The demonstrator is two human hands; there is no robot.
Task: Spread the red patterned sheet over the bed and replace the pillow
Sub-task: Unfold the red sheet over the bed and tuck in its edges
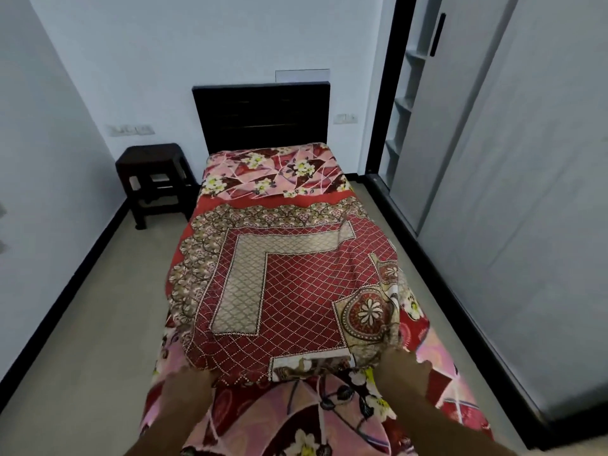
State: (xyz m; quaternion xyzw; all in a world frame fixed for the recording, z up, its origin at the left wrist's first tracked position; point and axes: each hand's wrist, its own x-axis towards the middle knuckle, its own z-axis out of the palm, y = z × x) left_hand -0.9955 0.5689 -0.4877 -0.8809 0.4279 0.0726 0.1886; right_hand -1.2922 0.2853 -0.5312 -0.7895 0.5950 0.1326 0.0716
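Observation:
A red patterned sheet (289,278) with a diamond lattice and beige border bands billows over the middle of the bed. It lies above a pink floral sheet (273,172) that shows at the head and foot. My left hand (184,386) grips the red sheet's near left edge. My right hand (404,363) grips its near right edge, where the cloth bunches up. Both forearms reach in from the bottom of the frame. No pillow is in view.
The bed's black headboard (263,113) stands against the far wall. A dark stool (154,179) sits on the floor left of the bed's head. Grey wardrobe doors (513,192) and open shelves line the right side. Beige floor (88,317) runs down both sides.

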